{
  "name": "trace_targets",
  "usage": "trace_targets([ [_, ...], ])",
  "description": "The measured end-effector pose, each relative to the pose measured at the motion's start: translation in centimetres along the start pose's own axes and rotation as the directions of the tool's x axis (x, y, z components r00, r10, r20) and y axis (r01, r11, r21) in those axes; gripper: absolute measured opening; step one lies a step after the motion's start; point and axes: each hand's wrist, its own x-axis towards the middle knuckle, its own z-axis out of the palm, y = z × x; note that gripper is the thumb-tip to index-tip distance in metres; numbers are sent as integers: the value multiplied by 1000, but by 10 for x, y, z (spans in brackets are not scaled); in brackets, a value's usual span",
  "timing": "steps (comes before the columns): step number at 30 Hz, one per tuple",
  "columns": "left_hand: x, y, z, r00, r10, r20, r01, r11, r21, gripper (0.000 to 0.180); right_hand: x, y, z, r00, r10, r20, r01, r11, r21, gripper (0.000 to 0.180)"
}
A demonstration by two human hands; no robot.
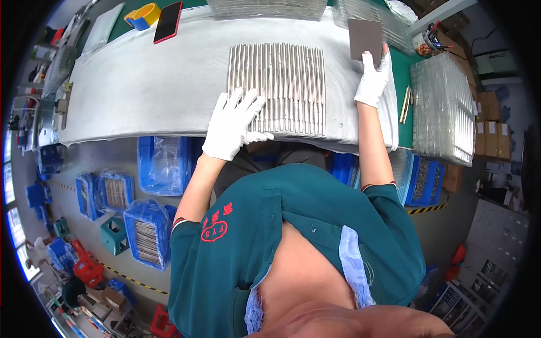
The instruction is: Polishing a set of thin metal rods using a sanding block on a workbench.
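Observation:
A row of slim shiny metal rods lies side by side on the white cloth of the table. My left hand, in a white glove, rests with spread fingers on the near left part of the row. At the right of the table, my right hand pinches the lower edge of a dark grey-brown rectangular sheet. Its glove leaves the thumb tip and a fingertip bare. The sheet is apart from the rods, and part of my right hand is hidden behind it.
Tape rolls and a red-edged phone lie at the far left. Clear plastic trays are stacked on the right, near a tweezer-like tool and a cup of pens. Blue bins stand below on the floor.

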Motion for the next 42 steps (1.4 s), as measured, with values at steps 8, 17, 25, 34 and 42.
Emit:
trace_targets([
  [8, -9, 14, 0, 1000, -3, -21, 3, 1000, -3, 67, -3, -31, 89, 688, 40, 725, 148, 970, -194, 62],
  [17, -15, 22, 2, 997, -77, 27, 78, 997, -29, 60, 4, -2, 170, 347, 183, 920, 11, 980, -199, 63],
  [25, -20, 25, 2, 997, -74, -5, 74, 997, -10, 66, -1, -5, 166, 245, 214, 946, -67, 977, -204, 64],
  [34, -17, 21, 1, 997, -75, 17, 75, 997, -12, 67, -10, -32, 110, 551, 177, 815, -84, 984, -157, 69],
  [42, -17, 16, 2, 997, 42, -71, -43, 999, -18, 50, -17, -33, 38, 575, 307, 758, -27, 933, -358, 62],
])
